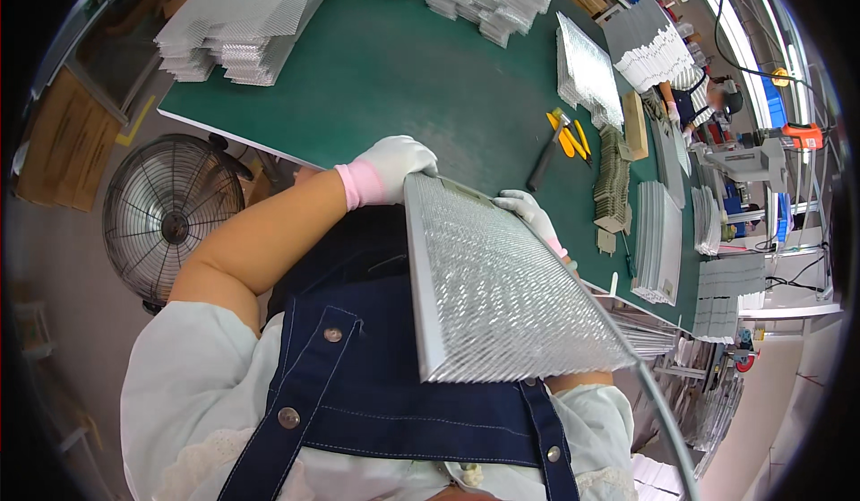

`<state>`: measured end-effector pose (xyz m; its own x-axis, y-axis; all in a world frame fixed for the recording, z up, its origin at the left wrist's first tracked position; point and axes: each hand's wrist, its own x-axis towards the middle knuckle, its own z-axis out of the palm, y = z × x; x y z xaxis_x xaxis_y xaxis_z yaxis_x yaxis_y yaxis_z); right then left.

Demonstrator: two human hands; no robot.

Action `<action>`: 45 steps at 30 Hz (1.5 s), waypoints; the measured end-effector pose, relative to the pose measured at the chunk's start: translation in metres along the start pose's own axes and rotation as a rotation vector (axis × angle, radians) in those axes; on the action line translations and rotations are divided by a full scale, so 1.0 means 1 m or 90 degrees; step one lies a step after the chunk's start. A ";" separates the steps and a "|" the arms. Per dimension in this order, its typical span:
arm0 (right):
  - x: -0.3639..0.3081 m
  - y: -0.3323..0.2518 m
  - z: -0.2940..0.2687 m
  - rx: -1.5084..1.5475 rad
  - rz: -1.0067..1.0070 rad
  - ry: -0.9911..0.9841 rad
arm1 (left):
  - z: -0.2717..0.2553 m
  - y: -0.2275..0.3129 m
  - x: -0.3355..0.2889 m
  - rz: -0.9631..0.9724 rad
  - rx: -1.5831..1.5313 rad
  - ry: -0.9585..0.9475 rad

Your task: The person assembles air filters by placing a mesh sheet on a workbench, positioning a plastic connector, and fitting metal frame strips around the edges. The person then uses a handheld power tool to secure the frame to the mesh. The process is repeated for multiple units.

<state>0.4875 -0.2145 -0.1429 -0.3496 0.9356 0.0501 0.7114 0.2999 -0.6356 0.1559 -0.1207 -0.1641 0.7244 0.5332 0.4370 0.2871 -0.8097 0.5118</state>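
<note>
A silver metal mesh panel (511, 277) is tilted up in front of my apron, its near edge close to my body. Pale metal frame strip (663, 420) runs along its right side and sticks out past the lower right corner. My left hand (394, 170), in a white glove with a pink cuff, is closed on the panel's far left corner. On the far right edge rests my gloved right hand (530, 214), its fingers curled over the frame and its palm partly hidden behind the panel.
Green table (430, 98) spreads ahead, with mesh stacks (260, 17) at its far side. A hammer (545, 154), yellow-handled pliers (568, 134) and stacked metal pieces (614, 179) lie right. Frame strips (658, 241) stand beyond. A floor fan (175, 223) is left; a co-worker (694, 102) works far right.
</note>
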 end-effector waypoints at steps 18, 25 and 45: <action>0.027 0.010 -0.002 0.084 0.146 0.101 | -0.086 0.046 0.063 -0.192 -0.479 -0.025; -0.002 -0.022 -0.036 0.191 0.269 0.049 | -0.147 0.140 0.151 -0.163 -0.625 0.179; 0.042 -0.133 -0.155 0.414 -0.277 0.626 | -0.130 0.115 0.170 -0.100 -0.581 0.214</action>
<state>0.4725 -0.1860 0.0633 0.3208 0.6091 0.7253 0.1217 0.7329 -0.6694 0.2305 -0.0914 0.0655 0.4631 0.7747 0.4305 -0.3320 -0.2987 0.8947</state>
